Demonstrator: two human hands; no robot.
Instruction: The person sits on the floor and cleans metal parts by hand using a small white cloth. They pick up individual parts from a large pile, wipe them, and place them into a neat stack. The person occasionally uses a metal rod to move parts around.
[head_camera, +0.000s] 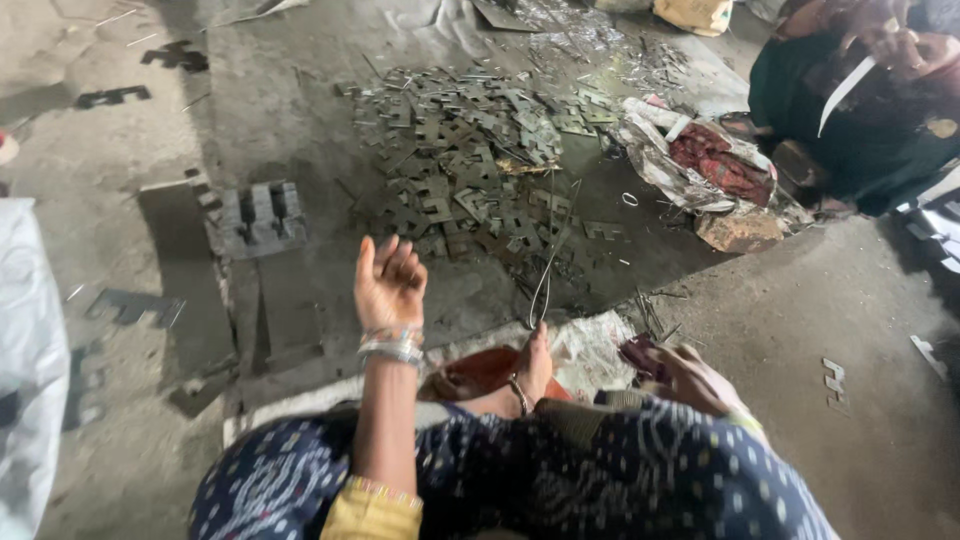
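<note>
Head view: you sit between picks, left hand (388, 282) raised, empty, fingers loosely curled, just short of the heap of flat metal pieces (470, 160) on the floor, right hand (690, 378) low by your knee, grip hidden; next, reach forward.

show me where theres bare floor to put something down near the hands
Bare concrete lies between the left hand and the stacked metal plates, and right of the right hand toward the small cut pieces. The pile of stamped metal pieces ahead is crowded, as is the torn bag.
</note>
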